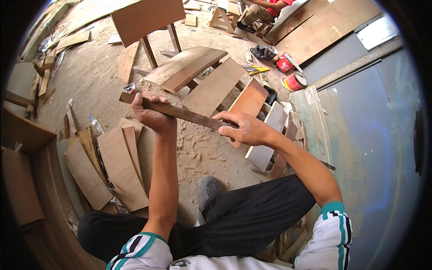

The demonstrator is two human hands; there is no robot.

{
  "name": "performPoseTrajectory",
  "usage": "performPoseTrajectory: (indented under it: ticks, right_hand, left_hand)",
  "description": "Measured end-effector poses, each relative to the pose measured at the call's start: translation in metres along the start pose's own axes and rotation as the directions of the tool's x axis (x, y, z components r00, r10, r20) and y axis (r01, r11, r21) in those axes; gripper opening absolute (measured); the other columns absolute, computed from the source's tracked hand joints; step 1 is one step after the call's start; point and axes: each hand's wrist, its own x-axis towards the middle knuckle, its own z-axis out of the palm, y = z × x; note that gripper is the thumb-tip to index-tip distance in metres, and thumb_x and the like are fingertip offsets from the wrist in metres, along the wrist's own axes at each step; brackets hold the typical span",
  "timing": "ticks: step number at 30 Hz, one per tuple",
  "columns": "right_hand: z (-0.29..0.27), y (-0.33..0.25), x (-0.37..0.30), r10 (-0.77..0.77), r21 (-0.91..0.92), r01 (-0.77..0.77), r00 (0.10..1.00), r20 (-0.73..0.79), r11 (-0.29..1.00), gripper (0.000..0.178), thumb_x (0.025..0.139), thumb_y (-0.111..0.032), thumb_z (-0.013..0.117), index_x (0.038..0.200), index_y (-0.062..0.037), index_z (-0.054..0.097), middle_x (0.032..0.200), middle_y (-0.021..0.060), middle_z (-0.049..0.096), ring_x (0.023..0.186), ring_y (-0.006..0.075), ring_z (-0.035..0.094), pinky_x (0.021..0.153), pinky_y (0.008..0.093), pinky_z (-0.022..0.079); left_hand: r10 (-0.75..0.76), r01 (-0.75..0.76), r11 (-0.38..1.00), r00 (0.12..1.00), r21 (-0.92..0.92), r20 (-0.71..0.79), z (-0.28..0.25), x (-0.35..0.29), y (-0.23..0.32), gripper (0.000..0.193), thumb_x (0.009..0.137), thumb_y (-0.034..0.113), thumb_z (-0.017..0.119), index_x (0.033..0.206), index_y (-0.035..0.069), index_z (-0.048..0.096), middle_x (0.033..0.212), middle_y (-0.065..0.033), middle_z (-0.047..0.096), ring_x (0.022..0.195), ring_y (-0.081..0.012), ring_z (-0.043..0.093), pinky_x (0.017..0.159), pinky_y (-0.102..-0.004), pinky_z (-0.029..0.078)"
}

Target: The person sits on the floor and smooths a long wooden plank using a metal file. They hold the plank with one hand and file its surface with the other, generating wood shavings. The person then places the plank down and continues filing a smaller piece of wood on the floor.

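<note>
A narrow brown wooden strip (pixel 193 117) slants across in front of me, its left end higher than its right. My left hand (pixel 152 113) is wrapped round it from below near the left end, palm up. Toward the other end, my right hand (pixel 248 128) grips it with fingers over the top and thumb at the near side. The strip's right end is partly covered by this hand. Beneath and beyond it, several boards rest side by side, among them a plain brown board (pixel 216 85), an orange-brown one (pixel 248 100) and a whitish one (pixel 268 137).
Leaning wooden panels (pixel 119 162) stand at the left. Red paint cans (pixel 294 81) and a yellow-handled saw (pixel 255 69) lie beyond the boards. Farther off, an upright board (pixel 146 20) stands on legs, and another person (pixel 263 15) sits. Large grey sheets (pixel 360 117) line the right.
</note>
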Motion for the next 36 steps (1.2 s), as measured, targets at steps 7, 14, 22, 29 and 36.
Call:
performPoseTrajectory:
  ticks: [7, 14, 22, 29, 36]
  right_hand:
    - [0.004, 0.010, 0.004, 0.020, 0.032, -0.018, 0.998, -0.054, 0.999, 0.037, 0.090, -0.030, 0.060, 0.115, -0.0033, 0.067, 0.084, 0.0088, 0.067, 0.073, 0.0146, 0.060, 0.070, 0.0302, 0.049]
    - [0.005, 0.008, 0.007, -0.017, 0.009, 0.018, 0.998, -0.063, 1.000, 0.036, 0.090, -0.029, 0.059, 0.113, -0.0041, 0.069, 0.073, 0.0048, 0.064, 0.062, 0.0107, 0.056, 0.059, 0.0285, 0.046]
    - [0.012, 0.006, 0.007, 0.052, 0.124, -0.047, 0.998, -0.041, 0.991, 0.039, 0.092, -0.029, 0.056, 0.119, -0.0023, 0.065, 0.078, 0.0027, 0.063, 0.061, 0.0105, 0.056, 0.055, 0.0258, 0.047]
    - [0.009, 0.006, 0.008, 0.075, 0.198, -0.096, 0.991, 0.110, 0.975, 0.029, 0.095, -0.029, 0.050, 0.093, -0.0025, 0.063, 0.080, 0.0024, 0.062, 0.064, 0.0090, 0.056, 0.054, 0.0260, 0.047]
    - [0.004, 0.020, 0.011, 0.097, 0.512, -0.309, 0.912, 0.399, 0.801, 0.047, 0.094, -0.039, 0.041, 0.117, -0.0009, 0.054, 0.073, 0.0052, 0.054, 0.052, 0.0107, 0.052, 0.048, 0.0260, 0.045]
  left_hand:
    - [-0.030, 0.031, 0.999, 0.997, 0.017, -0.078, -0.013, -0.003, -0.008, 0.023, 0.095, 0.027, 0.047, 0.115, 0.016, 0.047, 0.063, -0.0011, 0.046, 0.054, -0.0124, 0.049, 0.046, -0.0279, 0.046]
    - [-0.005, 0.007, 1.000, 0.995, 0.012, -0.096, -0.008, -0.003, 0.000, 0.018, 0.095, 0.028, 0.048, 0.107, 0.015, 0.051, 0.062, -0.0005, 0.048, 0.047, -0.0145, 0.049, 0.045, -0.0278, 0.047]
    - [-0.031, 0.051, 0.990, 0.989, 0.131, -0.147, 0.001, -0.007, 0.010, 0.028, 0.095, 0.035, 0.046, 0.114, 0.014, 0.046, 0.064, -0.0027, 0.047, 0.050, -0.0159, 0.049, 0.046, -0.0299, 0.045]
    - [-0.039, 0.054, 0.996, 0.980, 0.071, -0.196, 0.019, -0.013, 0.017, 0.051, 0.099, 0.054, 0.028, 0.108, 0.009, 0.051, 0.065, -0.0014, 0.046, 0.054, -0.0136, 0.049, 0.049, -0.0274, 0.044]
    - [-0.167, 0.177, 0.982, 0.977, 0.063, -0.134, 0.021, -0.010, 0.014, 0.060, 0.097, 0.055, 0.027, 0.112, 0.007, 0.058, 0.069, -0.0003, 0.045, 0.064, -0.0118, 0.045, 0.058, -0.0249, 0.040]
